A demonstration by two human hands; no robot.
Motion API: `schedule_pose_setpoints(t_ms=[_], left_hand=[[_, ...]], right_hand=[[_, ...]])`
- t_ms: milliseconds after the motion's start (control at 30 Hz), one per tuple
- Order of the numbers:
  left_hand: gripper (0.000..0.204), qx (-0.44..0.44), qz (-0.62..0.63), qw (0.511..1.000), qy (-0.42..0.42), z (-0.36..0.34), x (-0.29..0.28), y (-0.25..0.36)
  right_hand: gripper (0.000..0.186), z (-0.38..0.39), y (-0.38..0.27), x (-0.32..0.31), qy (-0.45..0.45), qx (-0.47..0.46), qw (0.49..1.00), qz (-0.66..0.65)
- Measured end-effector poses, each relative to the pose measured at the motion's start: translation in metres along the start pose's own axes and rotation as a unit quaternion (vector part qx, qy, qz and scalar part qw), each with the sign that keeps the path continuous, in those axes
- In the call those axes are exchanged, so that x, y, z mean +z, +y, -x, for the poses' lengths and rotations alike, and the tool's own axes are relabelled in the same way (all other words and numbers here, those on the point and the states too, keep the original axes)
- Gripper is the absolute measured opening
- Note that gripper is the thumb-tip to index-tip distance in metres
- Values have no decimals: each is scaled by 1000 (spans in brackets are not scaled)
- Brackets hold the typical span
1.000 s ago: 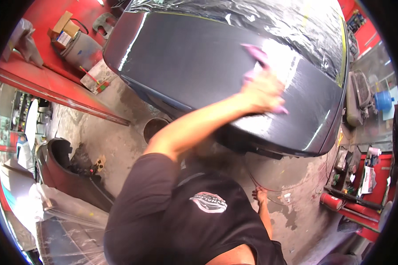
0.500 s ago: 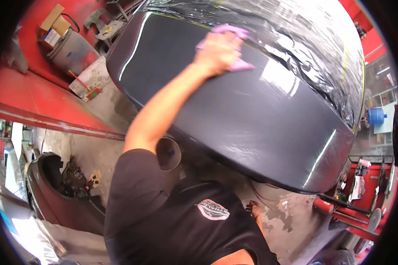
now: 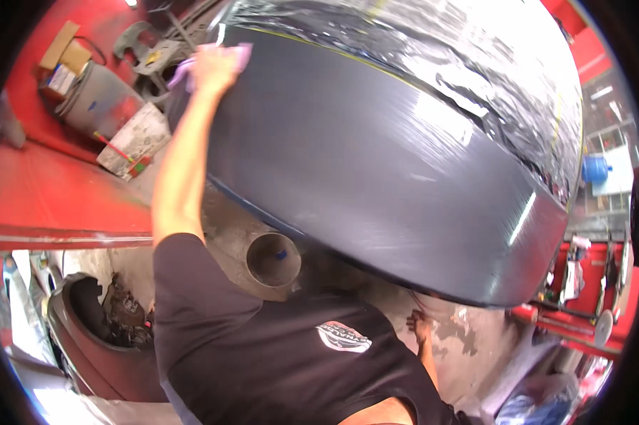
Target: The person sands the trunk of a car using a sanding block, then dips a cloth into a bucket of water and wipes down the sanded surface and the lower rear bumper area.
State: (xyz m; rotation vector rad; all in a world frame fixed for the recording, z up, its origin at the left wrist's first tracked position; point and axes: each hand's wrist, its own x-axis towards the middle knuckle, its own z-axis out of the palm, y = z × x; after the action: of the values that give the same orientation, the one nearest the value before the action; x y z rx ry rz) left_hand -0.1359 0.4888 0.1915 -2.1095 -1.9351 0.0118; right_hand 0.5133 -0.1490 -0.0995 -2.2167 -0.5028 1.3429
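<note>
red wall [image 3: 25,71] beyond; left hand [image 3: 214,69] grips a pink cloth [image 3: 243,58] at the left edge of the dark car panel [image 3: 362,156]; whether the lowered right hand [image 3: 420,324] holds anything, i cannot tell. flat, overlapping strokes should serve best.

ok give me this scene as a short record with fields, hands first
left hand: holds a pink cloth at the left end of the dark car panel
right hand: low, near a thin reddish hose; grip unclear
covering: crinkled plastic sheeting beyond the panel, yellow tape along its edge
floor: round bucket, blue piece inside
far right: blue jug
</note>
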Motion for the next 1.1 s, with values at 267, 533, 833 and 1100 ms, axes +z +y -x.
schedule_pose_setpoints(t_ms=[267,533,833,1100], left_hand=[[61,150,300,916,219,52,-25,103],[68,-179,264,926,201,-76,41,-27],[63,-300,294,904,79,25,53,-83],[53,-339,383,842,171,146,95,-125]], right_hand=[[40,2,-2,18,-49,-21,998,41],[37,-6,-43,24,-103,-26,994,1],[36,-19,-56,28,-125,-14,989,75],[35,-43,-67,31,-160,-59,980,104]])
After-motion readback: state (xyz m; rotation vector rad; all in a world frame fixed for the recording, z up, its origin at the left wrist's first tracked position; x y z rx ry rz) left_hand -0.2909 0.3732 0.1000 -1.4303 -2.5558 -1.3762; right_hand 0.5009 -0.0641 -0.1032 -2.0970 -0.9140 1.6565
